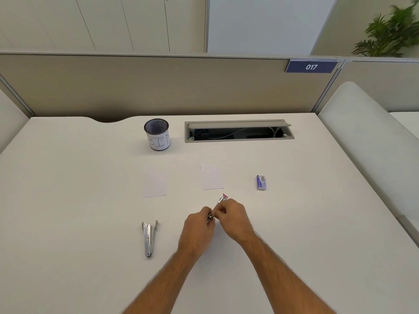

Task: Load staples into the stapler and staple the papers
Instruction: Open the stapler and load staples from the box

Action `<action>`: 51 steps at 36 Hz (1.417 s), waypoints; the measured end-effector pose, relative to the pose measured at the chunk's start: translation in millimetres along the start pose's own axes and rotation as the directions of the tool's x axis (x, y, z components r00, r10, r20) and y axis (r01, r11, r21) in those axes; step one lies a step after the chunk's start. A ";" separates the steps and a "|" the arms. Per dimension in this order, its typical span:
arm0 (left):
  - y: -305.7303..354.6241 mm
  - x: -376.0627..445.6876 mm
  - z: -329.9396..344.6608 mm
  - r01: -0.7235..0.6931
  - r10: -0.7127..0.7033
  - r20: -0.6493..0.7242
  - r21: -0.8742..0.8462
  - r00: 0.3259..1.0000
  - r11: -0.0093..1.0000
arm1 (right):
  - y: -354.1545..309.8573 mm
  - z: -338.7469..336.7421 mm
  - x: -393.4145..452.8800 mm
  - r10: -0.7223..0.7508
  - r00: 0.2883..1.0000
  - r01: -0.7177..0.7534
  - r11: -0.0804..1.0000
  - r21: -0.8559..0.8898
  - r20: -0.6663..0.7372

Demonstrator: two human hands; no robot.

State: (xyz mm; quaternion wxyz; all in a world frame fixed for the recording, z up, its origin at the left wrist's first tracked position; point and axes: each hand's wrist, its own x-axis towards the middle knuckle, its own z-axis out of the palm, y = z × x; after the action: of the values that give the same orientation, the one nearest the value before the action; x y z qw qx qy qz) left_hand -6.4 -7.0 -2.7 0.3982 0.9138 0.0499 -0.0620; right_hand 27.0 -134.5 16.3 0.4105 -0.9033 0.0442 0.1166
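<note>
Gripping stapler [221, 201] with both hands, pink tip far-right

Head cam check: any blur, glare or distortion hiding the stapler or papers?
Head view: even, soft light, no glare; wide-angle bends the partition and desk edges; plant smeared; papers pale, barely distinct from the desk; both hands, left and right, cover most of the stapler.

Bright, even overhead light; faint soft shadows; wide-angle bowing at edges; plant [392, 30] top right motion-blurred.
</note>
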 end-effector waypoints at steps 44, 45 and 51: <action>-11.6 -3.1 29.0 -0.034 0.094 -0.198 0.289 0.976 0.957 | 25.5 -10.2 -3.4 0.026 0.995 -0.015 0.994 0.112 -0.092; -12.0 -3.2 25.2 -0.051 0.119 -0.249 0.263 0.961 0.963 | 22.7 -9.0 -1.4 0.021 0.996 -0.010 0.993 0.118 -0.091; -10.2 15.3 -13.2 -0.044 0.115 -0.409 0.180 0.905 0.983 | -6.2 -2.7 16.3 -0.027 0.994 0.043 0.988 0.150 -0.104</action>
State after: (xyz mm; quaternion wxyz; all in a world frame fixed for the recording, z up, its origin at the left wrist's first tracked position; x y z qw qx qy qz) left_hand 8.3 10.3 -3.5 0.3029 0.9372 0.0913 0.1471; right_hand 44.3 -132.2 18.5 0.4773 -0.8748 0.0580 0.0594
